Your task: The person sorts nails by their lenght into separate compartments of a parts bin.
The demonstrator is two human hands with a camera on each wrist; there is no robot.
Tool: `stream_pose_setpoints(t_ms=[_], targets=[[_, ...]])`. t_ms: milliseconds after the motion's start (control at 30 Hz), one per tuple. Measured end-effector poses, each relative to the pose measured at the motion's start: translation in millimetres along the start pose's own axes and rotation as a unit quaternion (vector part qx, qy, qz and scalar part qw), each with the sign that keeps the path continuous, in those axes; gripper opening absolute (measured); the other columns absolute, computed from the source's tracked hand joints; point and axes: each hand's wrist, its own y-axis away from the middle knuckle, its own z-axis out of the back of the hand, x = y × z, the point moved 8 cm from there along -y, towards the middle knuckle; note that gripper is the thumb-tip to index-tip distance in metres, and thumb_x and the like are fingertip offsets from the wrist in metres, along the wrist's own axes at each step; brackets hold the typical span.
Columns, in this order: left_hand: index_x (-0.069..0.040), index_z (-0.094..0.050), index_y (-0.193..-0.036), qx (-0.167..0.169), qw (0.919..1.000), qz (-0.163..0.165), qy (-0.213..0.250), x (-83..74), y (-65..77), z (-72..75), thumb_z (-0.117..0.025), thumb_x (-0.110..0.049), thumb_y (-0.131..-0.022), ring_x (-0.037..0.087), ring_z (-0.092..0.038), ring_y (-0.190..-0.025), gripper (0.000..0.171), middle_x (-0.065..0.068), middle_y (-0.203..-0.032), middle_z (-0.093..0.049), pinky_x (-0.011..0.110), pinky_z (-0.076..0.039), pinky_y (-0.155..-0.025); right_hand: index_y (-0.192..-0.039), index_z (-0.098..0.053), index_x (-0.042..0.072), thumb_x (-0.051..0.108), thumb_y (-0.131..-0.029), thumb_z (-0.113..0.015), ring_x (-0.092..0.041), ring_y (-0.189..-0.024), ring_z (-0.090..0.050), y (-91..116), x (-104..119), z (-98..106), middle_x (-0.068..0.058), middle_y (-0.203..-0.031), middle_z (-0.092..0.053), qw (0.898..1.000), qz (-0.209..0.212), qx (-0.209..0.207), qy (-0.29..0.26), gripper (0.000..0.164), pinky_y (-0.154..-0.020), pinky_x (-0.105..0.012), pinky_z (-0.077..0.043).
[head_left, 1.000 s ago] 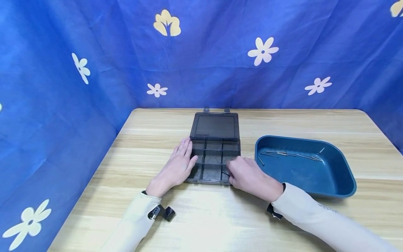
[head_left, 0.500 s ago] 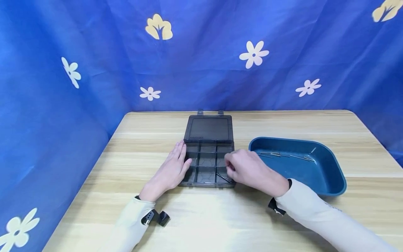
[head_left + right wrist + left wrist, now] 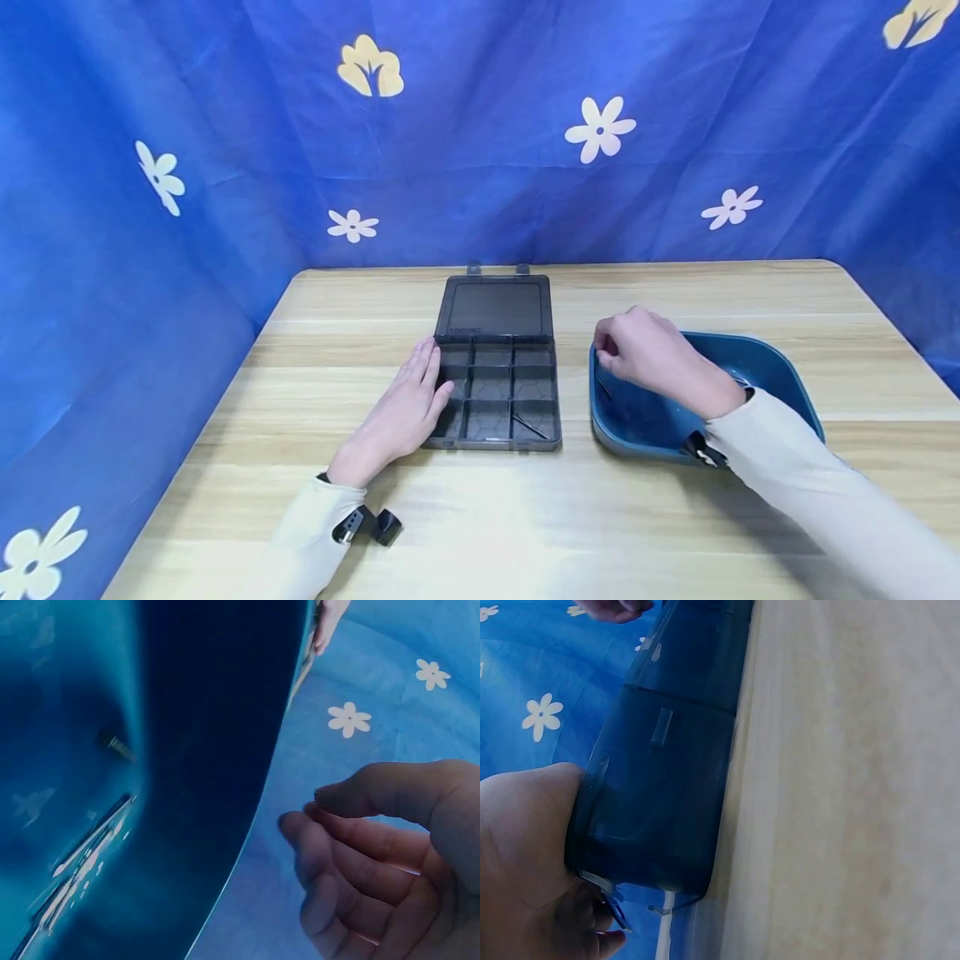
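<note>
My left hand (image 3: 397, 408) lies with straight fingers along the left side of a dark translucent compartment box (image 3: 491, 446), its lid (image 3: 495, 307) folded back. In the left wrist view this hand (image 3: 525, 840) is against the box wall (image 3: 652, 795). Thin metal nails (image 3: 531, 427) lie in the box's front right compartment. Above the left end of a blue plastic bin (image 3: 637, 450) hovers my right hand (image 3: 648, 354). The right wrist view shows its fingers (image 3: 315, 855) loosely bent, thumb close to the index finger, nothing between them. Several nails (image 3: 82, 862) lie on the bin floor.
The wooden table (image 3: 480, 517) carries the box at the middle and the bin to its right. A blue curtain (image 3: 480, 125) with white flowers hangs behind and at the sides. Black camera straps (image 3: 367, 525) are on the wrists.
My right hand has left the front right compartment and moved right, over the bin's rim. The nails there now show fully. My left hand stays at the box's side.
</note>
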Motion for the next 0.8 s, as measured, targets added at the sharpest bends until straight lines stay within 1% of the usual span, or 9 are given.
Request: stream_pose_setpoints(t_ms=[167,300,433,567,633,700,800], targets=[[0.014,-0.018,-0.147,-0.003,1.0000,-0.003,0.005,-1.3,-5.3,0.0,-0.030,-0.033,-0.106,0.039,-0.009,-0.145,0.063,0.028,-0.157,-0.011,0.051,-0.016,-0.116,-0.070,-0.066,0.010,0.004,-0.081,-0.068,-0.013,-0.052,-0.046,3.7,-20.5,-0.1,0.004,-0.058,-0.052,0.999,-0.001,0.031,0.020,0.012,-0.048,-0.027,-0.038],[0.014,-0.019,-0.147,-0.001,1.0000,-0.006,0.005,-2.5,-7.8,-0.2,-0.031,-0.033,-0.106,0.039,-0.009,-0.145,0.063,0.028,-0.157,-0.011,0.051,-0.016,-0.117,-0.065,-0.062,0.012,0.000,-0.079,-0.067,-0.013,-0.052,-0.045,7.0,-31.7,-7.7,0.004,-0.059,-0.051,0.997,0.019,0.051,0.048,0.018,-0.047,-0.027,-0.039],[0.014,-0.019,-0.147,0.001,1.0000,-0.001,0.001,-2.7,-9.4,-0.1,-0.032,-0.032,-0.106,0.039,-0.008,-0.146,0.063,0.027,-0.157,-0.011,0.051,-0.016,-0.117,-0.064,-0.061,0.012,-0.002,-0.079,-0.067,-0.011,-0.050,-0.043,9.1,-40.0,-18.1,0.005,-0.058,-0.050,0.995,0.042,0.072,0.062,0.022,-0.045,-0.024,-0.038],[0.013,-0.019,-0.147,0.000,1.0000,0.000,0.000,-4.9,-14.7,-0.8,-0.031,-0.033,-0.106,0.038,-0.007,-0.146,0.063,0.027,-0.157,-0.011,0.051,-0.015,-0.116,-0.060,-0.058,0.014,-0.004,-0.079,-0.067,-0.010,-0.048,-0.041,9.1,-47.9,-22.4,0.006,-0.054,-0.047,0.993,0.055,0.068,0.076,0.028,-0.043,-0.023,-0.036],[0.013,-0.019,-0.147,-0.004,1.0000,-0.005,-0.001,-6.9,-17.2,-1.0,-0.030,-0.033,-0.106,0.038,-0.007,-0.146,0.063,0.027,-0.157,-0.011,0.051,-0.016,-0.116,-0.057,-0.054,0.015,-0.005,-0.077,-0.068,-0.010,-0.047,-0.041,8.5,-50.6,-24.1,0.006,-0.052,-0.046,0.993,0.057,0.057,0.089,0.031,-0.043,-0.025,-0.038],[0.014,-0.021,-0.147,-0.008,0.9999,-0.007,-0.004,-8.1,-16.5,-0.7,-0.031,-0.033,-0.106,0.039,-0.009,-0.145,0.062,0.028,-0.156,-0.012,0.052,-0.017,-0.116,-0.056,-0.051,0.016,-0.004,-0.075,-0.070,-0.010,-0.047,-0.042,7.4,-50.7,-28.9,0.005,-0.052,-0.046,0.992,0.062,0.049,0.099,0.033,-0.043,-0.028,-0.040],[0.015,-0.024,-0.145,-0.013,0.9999,-0.006,-0.007,-8.4,-11.2,-0.8,-0.034,-0.030,-0.106,0.042,-0.014,-0.144,0.061,0.029,-0.155,-0.016,0.053,-0.020,-0.115,-0.055,-0.048,0.017,-0.003,-0.074,-0.070,-0.010,-0.048,-0.041,6.7,-48.0,-41.4,0.005,-0.052,-0.044,0.992,0.068,0.049,0.096,0.036,-0.043,-0.029,-0.040]])
